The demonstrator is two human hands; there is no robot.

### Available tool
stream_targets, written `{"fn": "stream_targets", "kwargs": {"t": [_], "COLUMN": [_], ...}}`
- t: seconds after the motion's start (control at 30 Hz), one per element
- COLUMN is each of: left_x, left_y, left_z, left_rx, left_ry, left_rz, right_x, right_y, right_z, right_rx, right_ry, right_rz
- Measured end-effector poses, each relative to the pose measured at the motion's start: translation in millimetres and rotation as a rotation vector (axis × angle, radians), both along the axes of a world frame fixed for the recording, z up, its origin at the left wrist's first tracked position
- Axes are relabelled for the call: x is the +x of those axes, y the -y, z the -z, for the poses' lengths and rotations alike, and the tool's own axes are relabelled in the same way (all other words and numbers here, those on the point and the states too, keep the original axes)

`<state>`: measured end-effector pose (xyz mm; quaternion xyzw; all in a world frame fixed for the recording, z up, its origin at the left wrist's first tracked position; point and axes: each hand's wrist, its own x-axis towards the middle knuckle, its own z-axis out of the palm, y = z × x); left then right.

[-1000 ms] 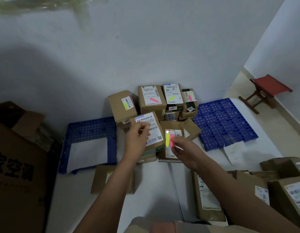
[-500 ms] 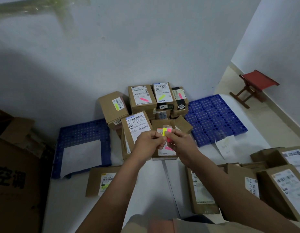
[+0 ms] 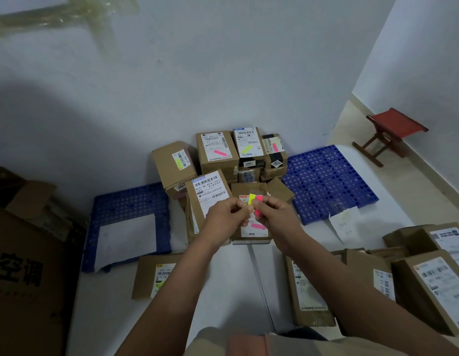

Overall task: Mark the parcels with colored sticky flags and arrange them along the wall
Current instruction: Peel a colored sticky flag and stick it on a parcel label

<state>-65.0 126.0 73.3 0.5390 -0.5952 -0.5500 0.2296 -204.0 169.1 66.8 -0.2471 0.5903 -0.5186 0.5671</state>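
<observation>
In front of you the pale plastered wall (image 3: 223,73) takes up most of the view, with a large brown cardboard carton printed with black characters (image 3: 23,265) at your left edge. Two blue perforated plastic pallets lie on the floor against the wall: the left blue pallet (image 3: 128,201) carries a white sheet, and the right blue pallet (image 3: 328,181) sits near a small red folding stool (image 3: 393,132). Between the pallets stands the stack of brown cardboard parcels with white shipping labels (image 3: 218,152); several of its labels already bear pink or yellow flags. More unflagged brown parcels (image 3: 429,283) lie by your right arm, and one flat brown parcel (image 3: 156,276) lies under your left arm. Your left hand (image 3: 227,217) and right hand (image 3: 277,214) meet just above the front parcels of the stack. Your right hand pinches the small pad of neon yellow and pink sticky flags (image 3: 256,201), and your left hand's curled fingertips pinch at the pad's edge.
</observation>
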Motion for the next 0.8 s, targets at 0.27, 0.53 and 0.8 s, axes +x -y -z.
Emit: {"fn": "stream_targets", "kwargs": {"t": [0.27,0.53,0.8], "left_x": [0.0,2.7,9.0], "left_y": [1.6,7.4,11.7], "left_z": [-8.9,-11.0,-8.3], "left_rx": [-0.026,-0.064,-0.065], "left_ry": [-0.016,0.031,0.049], "left_rz": [0.021,0.073,0.001], "right_x": [-0.8,-1.1,-2.1], "right_y": [-1.4,0.7,4.4], "right_z": [0.2,-1.6,5.9], "right_rx": [-0.034,-0.068,-0.113], "right_ry": [0.003,-0.074,-0.4], "right_rz": [0.011,-0.051,-0.108]}}
